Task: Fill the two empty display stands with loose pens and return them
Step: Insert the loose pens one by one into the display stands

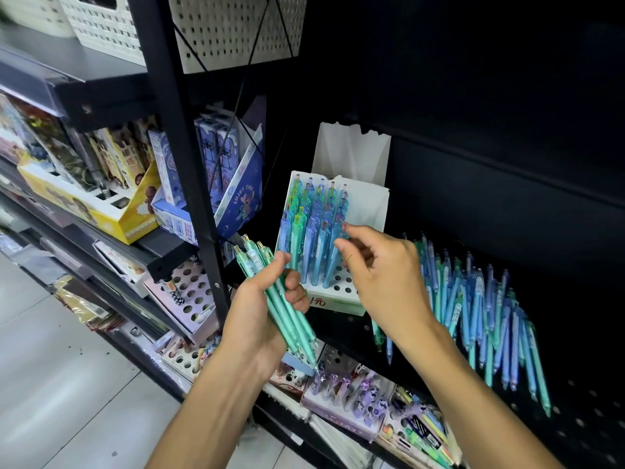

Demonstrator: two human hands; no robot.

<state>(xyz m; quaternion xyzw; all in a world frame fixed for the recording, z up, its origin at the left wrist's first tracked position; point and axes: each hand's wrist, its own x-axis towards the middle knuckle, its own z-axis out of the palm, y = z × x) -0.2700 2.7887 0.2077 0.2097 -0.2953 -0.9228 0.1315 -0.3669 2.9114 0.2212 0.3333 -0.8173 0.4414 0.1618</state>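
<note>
A white display stand (341, 294) with round holes stands on the dark shelf, partly filled with blue, green and purple pens (313, 228). My left hand (267, 299) grips a bundle of teal pens (287, 309), tips pointing down. My right hand (382, 265) hovers just right of the stand's pens with fingers apart and nothing in it. A pile of loose blue and teal pens (480, 309) lies on the shelf to the right, partly hidden behind my right wrist. A white folded card (351, 154) stands behind the stand.
A black upright post (189, 170) separates this bay from the left shelves, which hold yellow (101, 204) and blue boxes (220, 174). The lower shelf carries more pen stands (345, 397). White perforated baskets (230, 28) sit above. Grey floor tiles lie at the lower left.
</note>
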